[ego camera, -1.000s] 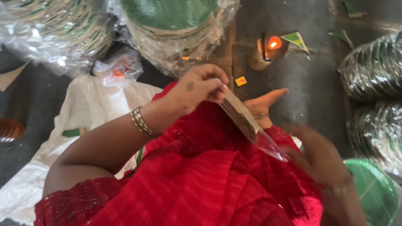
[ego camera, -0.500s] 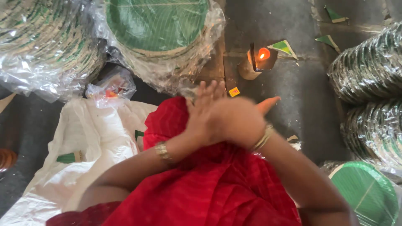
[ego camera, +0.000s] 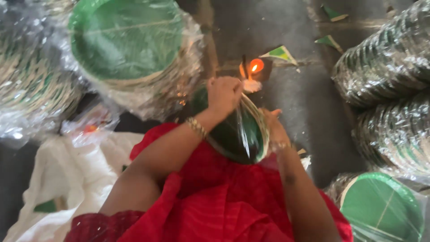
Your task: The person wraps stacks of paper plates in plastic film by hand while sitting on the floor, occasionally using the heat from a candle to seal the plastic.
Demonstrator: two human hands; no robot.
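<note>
The left hand [ego camera: 224, 95] is clenched around the bunched top of clear plastic wrap pulled over a stack of green plates [ego camera: 237, 132] (dark green, wrapped tight and glossy), which sits in the red-clad lap just short of a small burning lamp [ego camera: 251, 74] on the dark floor. The right hand [ego camera: 273, 127] supports the stack's far edge, though I cannot tell how its fingers are set. Larger wrapped plate bundles [ego camera: 130, 49] lie around, and a white cloth [ego camera: 67, 179] to the left.
</note>
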